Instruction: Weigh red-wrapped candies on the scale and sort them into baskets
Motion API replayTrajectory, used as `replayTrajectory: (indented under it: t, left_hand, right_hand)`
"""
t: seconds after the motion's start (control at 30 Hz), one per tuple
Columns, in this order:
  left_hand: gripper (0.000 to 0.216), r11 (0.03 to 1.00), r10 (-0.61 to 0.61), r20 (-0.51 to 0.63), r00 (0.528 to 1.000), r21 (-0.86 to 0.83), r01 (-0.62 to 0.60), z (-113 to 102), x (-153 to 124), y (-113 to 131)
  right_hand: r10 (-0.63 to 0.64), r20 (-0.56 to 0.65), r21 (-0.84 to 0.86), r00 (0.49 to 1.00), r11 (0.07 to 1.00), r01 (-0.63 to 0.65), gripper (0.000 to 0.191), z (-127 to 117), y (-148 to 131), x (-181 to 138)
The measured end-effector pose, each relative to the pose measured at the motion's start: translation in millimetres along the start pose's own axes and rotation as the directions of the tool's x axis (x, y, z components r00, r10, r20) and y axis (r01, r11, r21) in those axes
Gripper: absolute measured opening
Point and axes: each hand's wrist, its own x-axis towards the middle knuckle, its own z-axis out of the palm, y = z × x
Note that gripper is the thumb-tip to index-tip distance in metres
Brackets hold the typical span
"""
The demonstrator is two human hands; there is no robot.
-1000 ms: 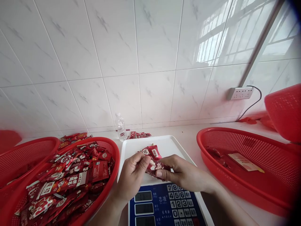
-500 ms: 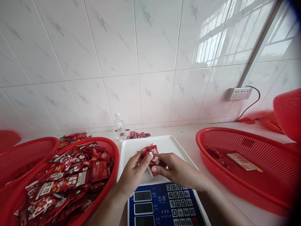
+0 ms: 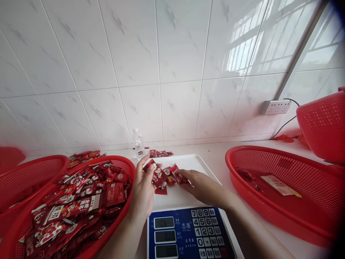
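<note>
My left hand (image 3: 142,192) pinches a dark red snack packet (image 3: 159,176) with white lettering, raised over the white scale tray (image 3: 161,204). To its right, my right hand (image 3: 198,183) has its fingers closed on another red snack packet, partly covered by the fingers and blurred. Between the hands, several small red packets (image 3: 161,190) lie on the tray. Below them is the scale's blue panel (image 3: 185,233), with displays at left and number keys at right.
On the left, a red basket (image 3: 134,169) is heaped with red snack packets. A second red basket (image 3: 61,163) stands beyond it. At right, another red basket (image 3: 231,154) holds a card and a few packets. A clear bottle (image 3: 139,145) and more packets (image 3: 161,154) sit behind the tray.
My hands were together around packets and have moved apart. The left one went left and up with a packet; the right one stays over the tray, now uncovering packets lying there.
</note>
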Motion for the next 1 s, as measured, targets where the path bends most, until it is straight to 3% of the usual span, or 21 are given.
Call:
replayTrajectory:
  t: [0.07,0.13,0.2,0.27,0.33,0.43,0.5,0.57,0.7,0.8,0.87,1.0]
  left_hand:
    - [0.052,0.997,0.010,0.007,1.000,0.076,-0.010,-0.7,-0.2,-1.6]
    - [0.047,0.988,0.016,0.040,0.999,0.155,-0.022,-2.3,0.9,-4.5]
    - [0.041,0.972,-0.001,0.079,0.997,0.233,-0.018,-3.5,1.7,-8.0]
    - [0.040,0.959,-0.036,0.118,0.992,0.283,0.001,-3.3,1.1,-10.8]
    - [0.042,0.958,-0.065,0.193,0.979,0.286,0.007,-1.7,-1.0,-11.8]
    - [0.045,0.956,-0.089,0.337,0.937,0.294,-0.015,0.9,-4.9,-10.4]
    - [0.046,0.939,-0.120,0.372,0.920,0.343,-0.016,2.0,-6.8,-8.7]
    - [0.046,0.922,-0.145,0.377,0.915,0.387,-0.014,2.5,-8.2,-7.3]
    - [0.038,0.897,-0.098,0.352,0.931,0.437,-0.070,2.9,-10.8,-5.7]
    - [0.033,0.891,-0.048,0.308,0.950,0.444,-0.099,2.9,-12.0,-4.7]
    - [0.032,0.896,-0.023,0.304,0.952,0.428,-0.115,2.8,-11.8,-4.1]
    - [0.032,0.919,-0.028,0.370,0.928,0.374,-0.121,2.9,-10.1,-4.4]
  right_hand:
    - [0.051,-0.074,0.079,0.996,0.996,-0.045,0.034,-3.7,0.9,-0.5]
    - [0.083,-0.116,0.248,0.990,0.967,-0.052,0.034,-7.6,0.5,-1.4]
    - [0.059,-0.119,0.505,0.991,0.863,0.010,0.034,-10.3,-2.0,-2.5]
    - [0.000,-0.115,0.708,0.993,0.701,0.082,0.035,-11.6,-7.1,-3.7]
    - [-0.046,-0.104,0.785,0.994,0.610,0.110,0.036,-11.8,-13.8,-4.9]
    - [-0.088,-0.036,0.823,0.995,0.562,0.080,0.040,-10.1,-23.3,-6.3]
    - [-0.095,-0.004,0.845,0.995,0.532,0.054,0.046,-8.1,-26.8,-6.9]
    - [-0.078,-0.009,0.835,0.997,0.549,0.050,0.050,-6.6,-27.5,-7.4]
    - [-0.057,-0.056,0.720,0.997,0.689,0.080,0.055,-8.1,-25.4,-8.2]
    - [-0.043,-0.079,0.619,0.996,0.781,0.083,0.043,-10.6,-25.3,-8.2]
    - [-0.033,-0.077,0.594,0.996,0.801,0.072,0.034,-10.9,-26.4,-7.6]
    - [0.010,-0.097,0.580,0.995,0.813,0.049,0.036,-9.2,-29.9,-6.7]
